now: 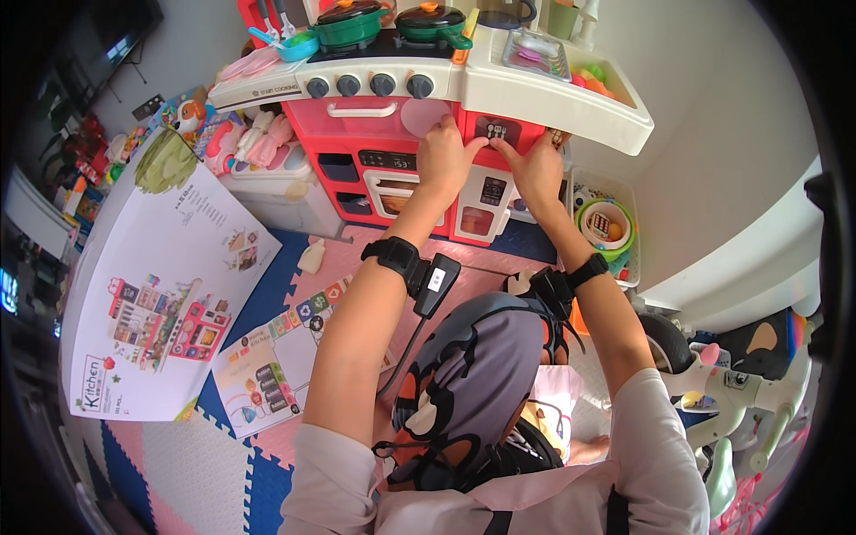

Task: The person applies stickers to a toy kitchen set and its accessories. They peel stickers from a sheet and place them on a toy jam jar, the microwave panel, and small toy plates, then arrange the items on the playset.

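In front of me stands a red and white toy kitchen [414, 144]. My left hand [445, 160] touches its front beside the pink translucent door [314, 120], thumb extended to the right and fingers curled. My right hand [536, 167] rests on the red panel, its thumb at the lower edge of a dark cutlery sticker [498, 130]; its fingers reach to the panel's right edge, partly hidden. The two thumb tips nearly meet. Above are a row of dark knobs [382, 84], green toy pots [348, 28] and a white toy sink [555, 90].
A large printed box [154, 267] stands at the left, and a sticker sheet [274, 361] lies on the foam mat [194, 461]. Toys fill a white basket [634, 221] at the right. A ride-on toy [729, 394] is at the lower right.
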### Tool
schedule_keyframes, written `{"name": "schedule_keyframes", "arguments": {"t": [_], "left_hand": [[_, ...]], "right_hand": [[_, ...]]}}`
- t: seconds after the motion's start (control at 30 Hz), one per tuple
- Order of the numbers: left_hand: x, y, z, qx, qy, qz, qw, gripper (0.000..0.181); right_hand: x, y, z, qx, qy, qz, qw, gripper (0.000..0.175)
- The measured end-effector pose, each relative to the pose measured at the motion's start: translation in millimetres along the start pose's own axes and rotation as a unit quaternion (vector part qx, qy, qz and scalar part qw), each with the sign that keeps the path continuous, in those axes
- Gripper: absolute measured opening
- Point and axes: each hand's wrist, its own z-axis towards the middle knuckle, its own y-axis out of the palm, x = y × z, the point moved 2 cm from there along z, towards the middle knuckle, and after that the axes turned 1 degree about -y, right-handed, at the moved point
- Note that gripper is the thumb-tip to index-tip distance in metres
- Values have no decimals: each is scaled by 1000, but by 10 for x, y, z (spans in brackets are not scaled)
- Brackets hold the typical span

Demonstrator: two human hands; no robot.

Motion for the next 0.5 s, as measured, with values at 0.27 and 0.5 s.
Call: {"name": "schedule_keyframes", "arguments": {"t": [0.27, 0.5], "left_hand": [[-53, 33, 19, 6, 7, -27, 1000, 34], [-78, 61, 5, 20, 5, -30, 999, 32]], "right_hand": [[206, -95, 84, -91, -64, 73, 991, 46], [107, -103, -1, -83, -26, 53, 995, 63]]}}
